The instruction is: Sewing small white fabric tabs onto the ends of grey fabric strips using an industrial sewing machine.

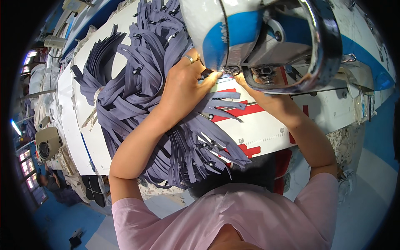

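Note:
My left hand (183,83), with a ring on one finger, is closed in a pinch beside the head of a white and blue sewing machine (212,39). A little dark material shows between its finger and thumb, too small to name. Close by, my right hand (260,96) reaches under the machine head; its fingertips come together near a small metal part (231,70), and what they hold is hidden. A large tangled heap of grey-purple zippers (125,83) with dark sliders lies left of my hands and under my left forearm.
The white machine table (266,129) carries red tape strips (241,111) and a printed ruler scale. A shiny curved metal guard (333,46) stands in front of the machine head. Fabric scraps (350,137) hang at the right. Another person (54,183) is far left.

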`<act>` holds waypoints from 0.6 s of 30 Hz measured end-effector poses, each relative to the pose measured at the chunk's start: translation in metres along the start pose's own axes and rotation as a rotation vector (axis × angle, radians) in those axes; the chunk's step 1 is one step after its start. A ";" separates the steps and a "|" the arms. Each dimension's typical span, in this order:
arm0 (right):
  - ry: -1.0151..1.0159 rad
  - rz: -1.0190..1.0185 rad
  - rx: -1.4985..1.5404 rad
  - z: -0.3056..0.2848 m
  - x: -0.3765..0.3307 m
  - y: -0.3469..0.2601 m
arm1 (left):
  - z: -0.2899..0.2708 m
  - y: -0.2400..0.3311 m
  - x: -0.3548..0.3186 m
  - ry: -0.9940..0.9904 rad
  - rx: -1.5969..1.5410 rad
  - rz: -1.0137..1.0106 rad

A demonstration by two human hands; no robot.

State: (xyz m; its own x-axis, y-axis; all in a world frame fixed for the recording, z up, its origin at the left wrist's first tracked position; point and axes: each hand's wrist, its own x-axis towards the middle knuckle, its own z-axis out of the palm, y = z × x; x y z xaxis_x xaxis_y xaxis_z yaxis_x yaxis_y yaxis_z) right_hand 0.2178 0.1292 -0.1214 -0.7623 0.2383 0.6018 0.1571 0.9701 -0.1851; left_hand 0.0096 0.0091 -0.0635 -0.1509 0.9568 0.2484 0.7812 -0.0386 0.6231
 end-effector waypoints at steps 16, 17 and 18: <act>0.036 -0.049 -0.004 -0.001 0.013 0.001 | 0.002 -0.010 0.005 0.041 0.001 0.068; 0.074 -0.051 0.031 -0.001 0.012 0.002 | 0.002 -0.011 0.005 0.026 0.024 0.055; 0.112 -0.055 0.067 0.001 0.012 0.004 | 0.003 -0.012 0.005 0.000 0.042 0.021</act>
State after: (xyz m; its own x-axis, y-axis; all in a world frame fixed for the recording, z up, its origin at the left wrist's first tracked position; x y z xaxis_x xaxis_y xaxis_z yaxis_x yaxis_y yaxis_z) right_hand 0.2086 0.1356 -0.1150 -0.6928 0.1926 0.6949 0.0724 0.9774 -0.1987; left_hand 0.0016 0.0148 -0.0716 -0.1348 0.9558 0.2612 0.8088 -0.0461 0.5863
